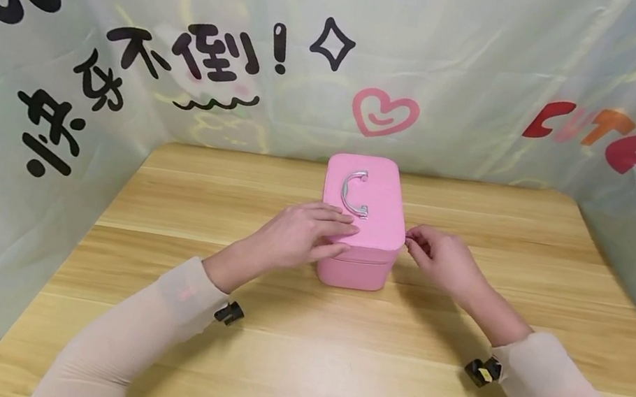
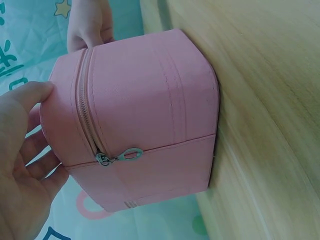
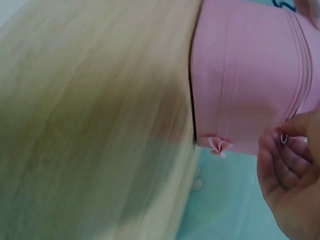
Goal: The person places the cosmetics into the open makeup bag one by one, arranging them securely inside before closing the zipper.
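Note:
A pink zippered case point(image 1: 358, 269) stands upright on the table, with a curved silver handle point(image 1: 351, 194) on its lid. My left hand point(image 1: 312, 231) rests on the lid's left near part, fingers laid across the top and thumb by the near edge. At the case's right side, my right hand point(image 1: 442, 257) pinches a small metal zipper pull point(image 3: 284, 138) between thumb and index finger. On the left side of the case a second zipper pull point(image 2: 131, 154) hangs free by the zipper point(image 2: 85, 107). The zipper track looks closed along the side seen in the left wrist view.
The wooden table point(image 1: 287, 370) extends around the case on all sides. Behind it hangs a pale printed cloth point(image 1: 470, 62), which also covers the left and right sides. A small pink bow point(image 3: 218, 145) sits low on the case.

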Action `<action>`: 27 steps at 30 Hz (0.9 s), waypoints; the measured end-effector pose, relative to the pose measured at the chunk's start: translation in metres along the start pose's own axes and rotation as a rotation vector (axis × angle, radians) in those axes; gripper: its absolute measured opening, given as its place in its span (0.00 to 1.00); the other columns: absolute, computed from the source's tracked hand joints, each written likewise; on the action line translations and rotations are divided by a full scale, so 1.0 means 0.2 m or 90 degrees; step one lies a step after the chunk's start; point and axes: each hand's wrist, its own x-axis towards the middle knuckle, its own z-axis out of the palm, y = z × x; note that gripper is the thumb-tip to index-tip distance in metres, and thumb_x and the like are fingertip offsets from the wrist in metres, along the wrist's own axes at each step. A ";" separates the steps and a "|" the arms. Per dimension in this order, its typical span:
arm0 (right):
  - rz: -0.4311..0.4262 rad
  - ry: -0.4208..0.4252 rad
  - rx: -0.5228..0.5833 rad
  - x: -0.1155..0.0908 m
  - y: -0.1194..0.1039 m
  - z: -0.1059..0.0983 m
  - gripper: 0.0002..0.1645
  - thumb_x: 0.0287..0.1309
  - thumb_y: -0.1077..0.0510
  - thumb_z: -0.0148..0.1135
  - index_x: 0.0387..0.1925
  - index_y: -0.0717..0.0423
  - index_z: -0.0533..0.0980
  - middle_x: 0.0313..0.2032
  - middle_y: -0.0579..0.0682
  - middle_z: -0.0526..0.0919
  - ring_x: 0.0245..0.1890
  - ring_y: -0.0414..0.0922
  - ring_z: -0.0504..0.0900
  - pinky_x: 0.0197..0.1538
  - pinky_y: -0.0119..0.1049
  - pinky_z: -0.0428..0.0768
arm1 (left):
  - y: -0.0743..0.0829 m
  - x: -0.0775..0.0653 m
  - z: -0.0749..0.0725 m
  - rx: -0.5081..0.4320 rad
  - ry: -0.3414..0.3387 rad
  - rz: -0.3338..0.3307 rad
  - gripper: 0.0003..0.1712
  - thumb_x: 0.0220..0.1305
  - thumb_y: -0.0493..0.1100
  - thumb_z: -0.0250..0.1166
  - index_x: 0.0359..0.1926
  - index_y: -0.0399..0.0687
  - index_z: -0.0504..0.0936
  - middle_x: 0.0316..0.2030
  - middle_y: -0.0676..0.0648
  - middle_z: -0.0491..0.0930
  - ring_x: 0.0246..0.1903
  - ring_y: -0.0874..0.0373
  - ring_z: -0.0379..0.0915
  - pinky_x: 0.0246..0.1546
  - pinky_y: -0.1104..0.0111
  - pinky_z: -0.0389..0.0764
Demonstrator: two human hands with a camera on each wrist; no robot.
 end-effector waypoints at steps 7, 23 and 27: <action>-0.087 0.055 -0.138 -0.01 -0.03 0.01 0.10 0.64 0.62 0.55 0.39 0.61 0.81 0.30 0.51 0.85 0.27 0.46 0.82 0.31 0.47 0.82 | 0.00 -0.01 0.00 -0.002 0.013 0.004 0.19 0.65 0.51 0.67 0.53 0.50 0.85 0.54 0.50 0.81 0.56 0.55 0.76 0.65 0.61 0.68; -0.175 0.074 -0.102 -0.05 0.00 -0.04 0.03 0.60 0.66 0.65 0.35 0.59 0.82 0.31 0.49 0.86 0.29 0.44 0.84 0.31 0.45 0.83 | 0.02 0.03 -0.04 -0.006 -0.076 -0.041 0.19 0.67 0.52 0.65 0.54 0.50 0.85 0.55 0.50 0.81 0.57 0.56 0.74 0.65 0.63 0.68; -0.181 0.069 -0.095 -0.07 0.00 -0.05 0.03 0.59 0.66 0.65 0.35 0.58 0.83 0.29 0.46 0.85 0.25 0.39 0.80 0.29 0.40 0.81 | 0.02 0.03 -0.04 -0.003 -0.067 -0.043 0.18 0.66 0.51 0.65 0.54 0.51 0.85 0.54 0.50 0.81 0.56 0.57 0.75 0.64 0.63 0.69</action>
